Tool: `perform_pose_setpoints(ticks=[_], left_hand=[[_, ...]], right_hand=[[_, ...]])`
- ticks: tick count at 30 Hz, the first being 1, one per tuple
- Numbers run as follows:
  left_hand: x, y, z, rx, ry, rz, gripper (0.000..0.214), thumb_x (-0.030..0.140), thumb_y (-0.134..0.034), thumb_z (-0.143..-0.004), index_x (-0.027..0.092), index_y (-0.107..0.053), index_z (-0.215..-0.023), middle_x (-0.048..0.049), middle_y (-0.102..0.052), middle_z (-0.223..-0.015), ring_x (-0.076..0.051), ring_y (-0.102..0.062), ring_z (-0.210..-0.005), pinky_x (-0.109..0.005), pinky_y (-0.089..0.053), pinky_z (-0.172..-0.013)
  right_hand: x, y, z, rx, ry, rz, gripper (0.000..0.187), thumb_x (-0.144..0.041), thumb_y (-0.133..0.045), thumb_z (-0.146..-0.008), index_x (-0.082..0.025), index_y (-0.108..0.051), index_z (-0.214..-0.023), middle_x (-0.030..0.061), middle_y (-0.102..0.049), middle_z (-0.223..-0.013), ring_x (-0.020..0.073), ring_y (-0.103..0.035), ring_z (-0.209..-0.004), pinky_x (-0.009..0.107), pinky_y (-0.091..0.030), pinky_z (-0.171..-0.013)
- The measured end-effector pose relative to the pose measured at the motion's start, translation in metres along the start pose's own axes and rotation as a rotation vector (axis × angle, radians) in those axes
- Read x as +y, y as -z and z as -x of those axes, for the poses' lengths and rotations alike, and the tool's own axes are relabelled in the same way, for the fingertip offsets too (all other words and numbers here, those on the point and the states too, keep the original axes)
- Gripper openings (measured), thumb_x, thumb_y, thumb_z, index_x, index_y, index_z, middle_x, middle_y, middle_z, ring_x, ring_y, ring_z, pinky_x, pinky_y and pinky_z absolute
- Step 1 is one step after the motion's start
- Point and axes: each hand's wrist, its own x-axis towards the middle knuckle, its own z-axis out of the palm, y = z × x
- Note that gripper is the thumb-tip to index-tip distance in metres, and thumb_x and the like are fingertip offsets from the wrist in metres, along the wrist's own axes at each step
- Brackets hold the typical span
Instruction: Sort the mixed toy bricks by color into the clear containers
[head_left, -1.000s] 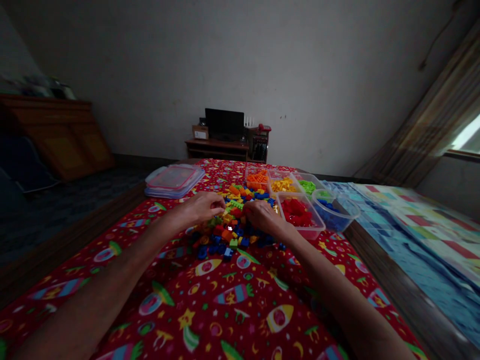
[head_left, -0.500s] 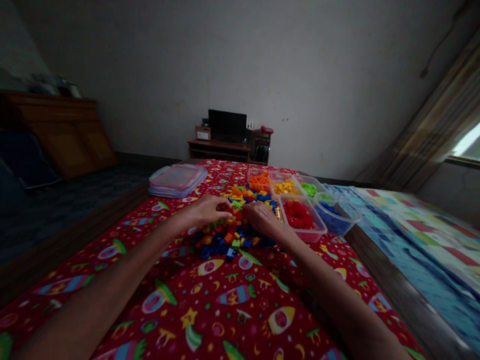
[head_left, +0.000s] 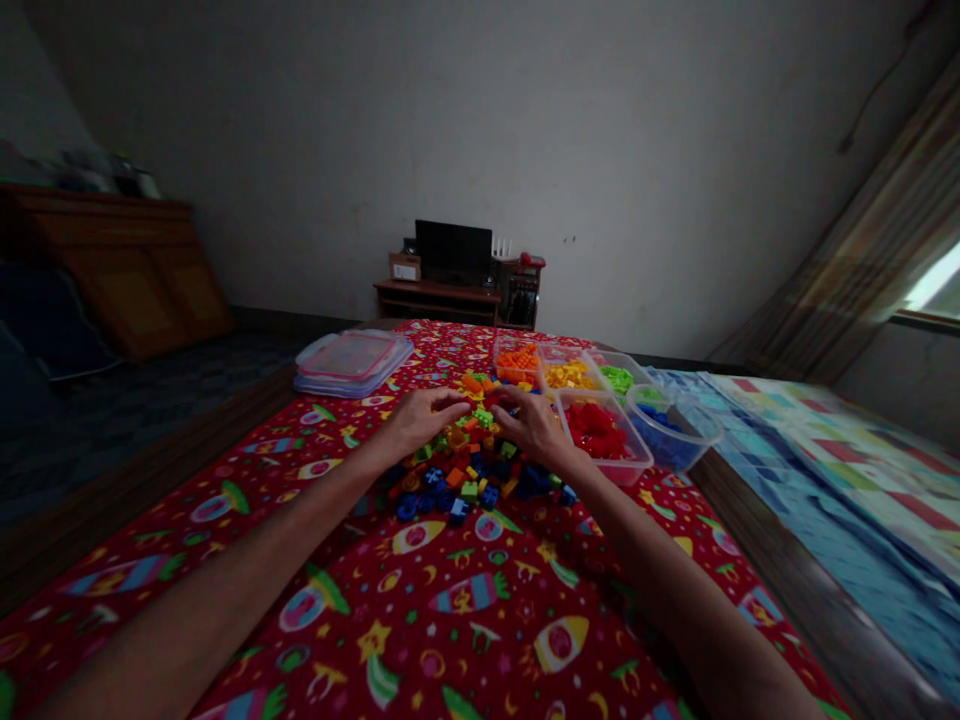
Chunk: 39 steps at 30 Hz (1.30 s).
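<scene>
A heap of mixed toy building bricks (head_left: 457,478) lies on the red patterned cloth, in blue, orange, yellow, green and red. Over the heap's left side is my left hand (head_left: 426,418), thumb and fingers apart, with nothing visible between them. My right hand (head_left: 531,425) is above the right side, its thumb spread from the curved fingers. Light green bricks (head_left: 482,416) show in the gap between both hands. Beside my right hand stands a clear box of red bricks (head_left: 596,432). The bricks directly under my palms are hidden.
Behind the red box are containers of orange bricks (head_left: 519,362), yellow bricks (head_left: 568,376) and green bricks (head_left: 617,379). A round tub (head_left: 686,445) with blue bricks stands right. Stacked clear lids (head_left: 352,360) lie at the back left. The cloth (head_left: 420,620) covers the table.
My right hand has drawn back from the bricks and its thumb has come apart from the fingers. My left hand has shifted slightly right. Some bricks in the heap lie differently.
</scene>
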Motion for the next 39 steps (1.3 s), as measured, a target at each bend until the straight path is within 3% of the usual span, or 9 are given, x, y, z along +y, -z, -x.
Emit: perform_pose_setpoints(ticks=[3,7,14,16,22,26,32,39], left_hand=[[0.005,-0.003,0.003,-0.023,0.037,0.049,0.044,0.055,-0.050,-0.080,0.016,-0.071,-0.087,-0.0004,-0.070,-0.073,-0.016,-0.061,-0.066,-0.024,-0.047,-0.058],[0.010,-0.010,0.007,-0.048,0.046,0.116,0.048,0.060,-0.050,-0.080,0.015,-0.065,-0.071,0.0020,-0.061,-0.059,-0.014,-0.056,-0.057,-0.023,-0.043,-0.052],[0.008,-0.022,0.005,-0.046,0.186,0.474,0.047,0.060,-0.060,-0.075,0.016,-0.058,-0.091,-0.0031,-0.069,-0.078,-0.018,-0.066,-0.070,-0.031,-0.055,-0.066],[0.005,-0.020,0.003,-0.001,0.169,0.414,0.045,0.059,-0.054,-0.078,0.017,-0.057,-0.091,-0.0045,-0.069,-0.080,-0.020,-0.067,-0.074,-0.033,-0.055,-0.066],[-0.002,0.005,0.000,0.049,-0.006,-0.099,0.041,0.048,-0.042,-0.084,0.016,-0.067,-0.081,-0.0059,-0.072,-0.088,-0.022,-0.065,-0.083,-0.030,-0.051,-0.076],[-0.015,0.018,-0.003,0.090,-0.019,-0.295,0.042,0.045,-0.038,-0.085,0.017,-0.070,-0.087,-0.0062,-0.073,-0.091,-0.022,-0.065,-0.083,-0.029,-0.049,-0.077],[-0.048,0.025,-0.010,0.103,-0.013,-0.438,0.039,0.041,-0.039,-0.083,0.017,-0.068,-0.091,-0.0116,-0.071,-0.102,-0.026,-0.063,-0.099,-0.035,-0.046,-0.092],[-0.070,0.014,-0.006,-0.036,0.045,-0.365,0.045,0.043,-0.038,-0.082,0.015,-0.067,-0.103,-0.0131,-0.070,-0.111,-0.027,-0.063,-0.105,-0.039,-0.047,-0.094]], right_hand=[[-0.009,0.003,-0.002,0.016,-0.019,-0.084,0.026,-0.025,-0.054,-0.087,-0.018,-0.064,-0.111,0.0042,-0.072,-0.093,0.0157,-0.066,-0.083,0.023,-0.045,-0.072],[-0.017,0.001,-0.001,-0.060,0.040,-0.120,0.029,-0.020,-0.060,-0.082,-0.018,-0.066,-0.111,0.0055,-0.072,-0.100,0.0169,-0.066,-0.089,0.025,-0.046,-0.078],[-0.008,0.010,-0.005,-0.031,0.044,-0.037,0.021,-0.017,-0.061,-0.081,-0.017,-0.071,-0.099,0.0044,-0.073,-0.091,0.0153,-0.065,-0.080,0.023,-0.045,-0.072],[0.003,0.024,-0.007,0.014,0.026,0.010,0.018,-0.016,-0.061,-0.080,-0.016,-0.071,-0.096,0.0039,-0.072,-0.088,0.0145,-0.064,-0.077,0.023,-0.044,-0.070],[0.051,0.074,-0.006,0.121,-0.101,0.377,0.018,-0.014,-0.055,-0.081,-0.013,-0.071,-0.090,0.0089,-0.071,-0.081,0.0165,-0.060,-0.072,0.026,-0.040,-0.066],[0.071,0.089,0.001,0.137,-0.207,0.542,0.022,-0.022,-0.057,-0.082,-0.015,-0.070,-0.098,0.0111,-0.071,-0.088,0.0206,-0.062,-0.079,0.029,-0.042,-0.070],[0.059,0.079,0.000,0.203,-0.073,0.485,0.028,-0.024,-0.049,-0.088,-0.015,-0.066,-0.108,0.0114,-0.070,-0.094,0.0204,-0.061,-0.085,0.029,-0.042,-0.073],[0.026,0.032,0.001,-0.180,-0.004,0.449,0.024,-0.013,-0.044,-0.085,-0.015,-0.067,-0.090,0.0089,-0.066,-0.077,0.0156,-0.053,-0.065,0.027,-0.036,-0.061]])
